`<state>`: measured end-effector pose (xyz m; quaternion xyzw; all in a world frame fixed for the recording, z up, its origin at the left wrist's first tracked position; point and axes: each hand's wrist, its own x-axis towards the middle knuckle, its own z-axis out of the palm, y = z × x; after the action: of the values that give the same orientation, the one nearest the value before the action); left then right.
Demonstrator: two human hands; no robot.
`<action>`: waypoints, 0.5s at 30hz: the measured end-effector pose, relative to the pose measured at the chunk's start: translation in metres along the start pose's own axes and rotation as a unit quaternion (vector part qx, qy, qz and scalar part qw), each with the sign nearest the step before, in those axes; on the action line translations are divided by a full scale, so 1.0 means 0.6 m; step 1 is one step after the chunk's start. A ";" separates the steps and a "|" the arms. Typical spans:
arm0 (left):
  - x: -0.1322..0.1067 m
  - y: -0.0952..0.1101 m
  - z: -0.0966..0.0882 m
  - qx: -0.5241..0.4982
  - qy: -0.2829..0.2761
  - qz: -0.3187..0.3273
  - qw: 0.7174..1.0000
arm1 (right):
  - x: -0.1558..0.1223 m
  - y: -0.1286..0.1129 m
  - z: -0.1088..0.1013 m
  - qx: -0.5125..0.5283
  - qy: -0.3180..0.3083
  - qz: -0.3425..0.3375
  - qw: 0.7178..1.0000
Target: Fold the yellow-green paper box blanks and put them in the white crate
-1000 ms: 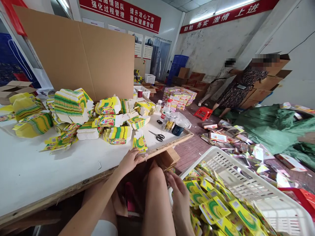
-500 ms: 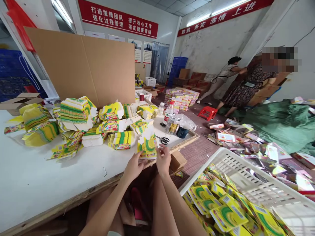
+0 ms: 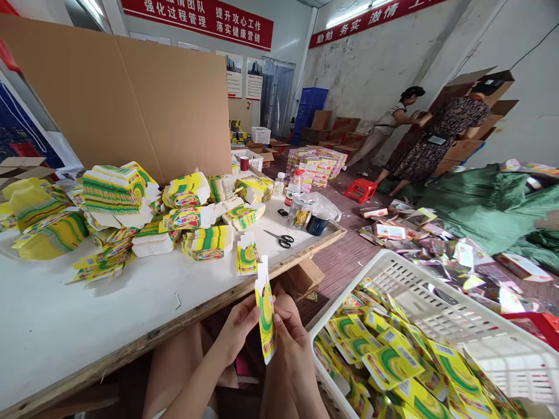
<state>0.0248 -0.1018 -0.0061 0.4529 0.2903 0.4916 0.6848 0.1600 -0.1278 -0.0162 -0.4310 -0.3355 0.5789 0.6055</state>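
Between my two hands is a narrow yellow and green printed carton (image 3: pixel 266 320), held upright over my lap with its white end flap pointing up. My left hand (image 3: pixel 241 325) pinches its left edge, thumb on the front. Closed on the right edge is my right hand (image 3: pixel 290 334), its fingers partly behind the carton. A small stack of flat cartons (image 3: pixel 248 256) lies at the table edge just beyond. Bundles of the same cartons (image 3: pixel 208 241) are piled further left. Many more folded cartons (image 3: pixel 395 361) fill the white plastic basket (image 3: pixel 386 262) at my right.
Scissors (image 3: pixel 282 238), a bottle (image 3: pixel 293 189), a jar (image 3: pixel 300 210) and a dark cup (image 3: pixel 317 224) stand or lie on the white table (image 3: pixel 131 308). A cardboard sheet (image 3: pixel 174 110) rises behind. Two people work by boxes at the back right, near a red stool (image 3: pixel 361 190).
My hands have lifted one carton off the small stack at the table edge and brought it down toward my lap. The view has shifted slightly.
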 end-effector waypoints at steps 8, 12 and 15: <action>-0.011 -0.010 0.007 0.013 0.056 -0.020 0.998 | -0.018 -0.015 0.005 -0.024 -0.015 0.005 1.000; -0.013 -0.007 0.019 0.052 0.089 -0.022 0.994 | -0.025 -0.020 0.007 -0.064 -0.001 0.009 0.998; -0.014 -0.009 0.023 0.087 0.112 -0.014 0.990 | -0.026 -0.012 0.003 -0.058 0.023 0.007 0.998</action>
<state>0.0360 -0.1151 -0.0056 0.4485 0.4129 0.5022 0.6133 0.1599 -0.1425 -0.0075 -0.4815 -0.3514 0.5525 0.5826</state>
